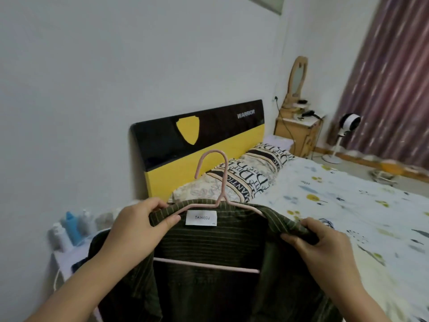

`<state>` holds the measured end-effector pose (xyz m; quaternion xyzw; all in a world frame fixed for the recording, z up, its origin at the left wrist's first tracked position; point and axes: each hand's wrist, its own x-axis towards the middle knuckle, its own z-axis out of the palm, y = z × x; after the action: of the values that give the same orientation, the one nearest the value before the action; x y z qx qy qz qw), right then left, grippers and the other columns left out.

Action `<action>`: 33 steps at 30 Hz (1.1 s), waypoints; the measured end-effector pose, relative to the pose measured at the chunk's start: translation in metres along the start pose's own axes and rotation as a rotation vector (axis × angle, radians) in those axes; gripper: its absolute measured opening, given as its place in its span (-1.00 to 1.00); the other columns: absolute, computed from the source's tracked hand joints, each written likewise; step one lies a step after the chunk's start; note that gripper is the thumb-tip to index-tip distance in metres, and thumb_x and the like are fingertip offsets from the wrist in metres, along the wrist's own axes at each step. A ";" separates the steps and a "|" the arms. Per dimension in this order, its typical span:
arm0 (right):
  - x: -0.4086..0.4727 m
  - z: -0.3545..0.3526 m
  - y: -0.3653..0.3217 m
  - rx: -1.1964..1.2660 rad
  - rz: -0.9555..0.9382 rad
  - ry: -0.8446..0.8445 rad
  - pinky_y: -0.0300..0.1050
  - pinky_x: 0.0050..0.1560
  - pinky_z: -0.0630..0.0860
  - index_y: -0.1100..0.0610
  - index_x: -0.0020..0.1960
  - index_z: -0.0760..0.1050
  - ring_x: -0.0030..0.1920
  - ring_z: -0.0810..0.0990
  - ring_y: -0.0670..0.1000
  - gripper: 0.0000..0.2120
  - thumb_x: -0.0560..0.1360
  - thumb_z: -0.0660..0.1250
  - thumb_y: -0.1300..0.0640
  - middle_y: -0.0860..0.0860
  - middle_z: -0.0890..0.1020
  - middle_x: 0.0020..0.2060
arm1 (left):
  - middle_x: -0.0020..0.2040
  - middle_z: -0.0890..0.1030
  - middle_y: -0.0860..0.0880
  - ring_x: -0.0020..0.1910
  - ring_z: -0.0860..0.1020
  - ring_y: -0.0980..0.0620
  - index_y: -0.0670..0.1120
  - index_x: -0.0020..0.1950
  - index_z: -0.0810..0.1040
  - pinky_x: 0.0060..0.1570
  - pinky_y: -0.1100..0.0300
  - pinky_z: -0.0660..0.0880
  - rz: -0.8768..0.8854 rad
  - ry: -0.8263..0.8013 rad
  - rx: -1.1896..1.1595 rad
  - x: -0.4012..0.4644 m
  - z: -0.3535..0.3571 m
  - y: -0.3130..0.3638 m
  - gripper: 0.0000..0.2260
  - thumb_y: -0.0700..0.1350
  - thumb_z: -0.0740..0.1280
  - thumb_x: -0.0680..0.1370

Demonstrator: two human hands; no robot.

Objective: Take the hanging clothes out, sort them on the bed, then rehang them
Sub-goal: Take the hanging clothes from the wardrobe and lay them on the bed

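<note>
Nearest the camera, a dark green striped shirt (209,247) hangs on a pink hanger (216,198), held up in front of the person at the near edge of the bed (348,205). The left hand (139,226) pinches the collar at the left shoulder, thumb on the inside and fingers curled over the top; the right hand (325,242) grips a fold of the collar on the right side, fingers closed round the cloth. A white label (201,218) shows inside the neck, and the hanger's hook stands free above, caught on nothing. Whether the shirt is being taken off the hanger for sorting or settled onto it for rehanging cannot be told from this; the grip at both shoulders would suit either. If it is coming off, the next move calls for slipping one shoulder past the hanger arm and laying the shirt flat on the bed; if it is going on, squaring the collar and carrying it to the rail. To the left sits a small tabletop (62,259) with bottles (69,226). Farther off lie a patterned pillow (243,175) and a black and yellow headboard (197,140).
</note>
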<state>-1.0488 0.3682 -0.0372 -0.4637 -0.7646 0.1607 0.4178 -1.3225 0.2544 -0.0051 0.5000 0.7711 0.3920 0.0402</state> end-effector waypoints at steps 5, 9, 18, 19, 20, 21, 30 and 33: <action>-0.002 -0.050 0.065 -0.053 0.147 0.073 -0.05 -0.39 0.38 0.02 -0.43 0.44 -0.43 0.44 0.00 -0.72 0.26 0.56 0.13 -0.08 0.53 -0.48 | -0.29 0.52 0.17 -0.29 0.43 0.26 0.12 -0.19 0.49 -0.34 0.35 0.32 0.094 -0.106 -0.022 0.020 0.077 0.050 -0.88 0.04 0.43 0.42; -0.010 -0.081 0.105 -0.090 0.267 0.101 -0.12 -0.41 0.33 -0.02 -0.43 0.45 -0.29 0.50 -0.04 -0.71 0.25 0.57 0.14 -0.12 0.56 -0.43 | -0.29 0.52 0.10 -0.27 0.43 0.23 0.09 -0.21 0.50 -0.33 0.30 0.32 0.160 -0.253 -0.028 0.035 0.129 0.083 -0.89 0.03 0.42 0.43; 0.014 -0.107 0.157 -0.226 0.458 0.220 -0.20 -0.44 0.24 0.01 -0.44 0.44 -0.37 0.47 -0.09 -0.71 0.26 0.56 0.15 -0.10 0.52 -0.48 | -0.33 0.52 0.07 -0.29 0.45 0.20 0.11 -0.25 0.48 -0.37 0.29 0.28 0.322 -0.479 -0.110 0.102 0.224 0.130 -0.86 0.04 0.42 0.43; 0.020 -0.108 0.162 -0.238 0.475 0.234 -0.21 -0.44 0.24 0.02 -0.45 0.43 -0.38 0.47 -0.10 -0.70 0.27 0.55 0.15 -0.11 0.52 -0.49 | -0.33 0.52 0.07 -0.29 0.46 0.19 0.09 -0.24 0.50 -0.37 0.28 0.29 0.337 -0.501 -0.125 0.112 0.235 0.135 -0.87 0.04 0.42 0.43; 0.026 -0.109 0.166 -0.246 0.494 0.247 -0.22 -0.42 0.26 0.02 -0.45 0.43 -0.37 0.48 -0.10 -0.70 0.27 0.55 0.16 -0.12 0.53 -0.49 | -0.34 0.52 0.07 -0.28 0.46 0.18 0.06 -0.22 0.51 -0.37 0.27 0.29 0.353 -0.521 -0.136 0.122 0.246 0.140 -0.88 0.04 0.42 0.43; 0.032 -0.110 0.171 -0.248 0.518 0.260 -0.22 -0.42 0.26 0.03 -0.45 0.44 -0.36 0.48 -0.09 -0.71 0.28 0.55 0.16 -0.11 0.53 -0.49 | -0.34 0.52 0.07 -0.28 0.47 0.17 0.05 -0.22 0.52 -0.37 0.27 0.30 0.371 -0.539 -0.143 0.132 0.257 0.146 -0.88 0.04 0.42 0.43; 0.079 -0.136 0.224 -0.301 0.697 0.351 -0.05 -0.35 0.31 0.19 -0.32 0.51 -0.35 0.50 0.11 -0.80 0.32 0.52 0.16 0.14 0.54 -0.43 | -0.23 0.54 0.07 -0.19 0.49 0.10 -0.01 -0.09 0.51 -0.22 0.29 0.35 0.539 -0.737 -0.274 0.183 0.340 0.201 -0.90 0.00 0.30 0.52; 0.099 -0.148 0.248 -0.322 0.714 0.363 -0.07 -0.37 0.30 0.21 -0.31 0.52 -0.38 0.46 0.05 -0.80 0.32 0.52 0.17 0.12 0.54 -0.43 | -0.16 0.56 0.06 -0.11 0.50 0.06 0.00 -0.07 0.49 -0.15 0.29 0.36 0.562 -0.783 -0.361 0.198 0.370 0.216 -0.95 -0.09 0.25 0.56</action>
<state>-0.8114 0.5596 -0.0571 -0.7792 -0.4855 0.0898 0.3861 -1.0936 0.6638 -0.0551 0.7825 0.4541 0.2978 0.3045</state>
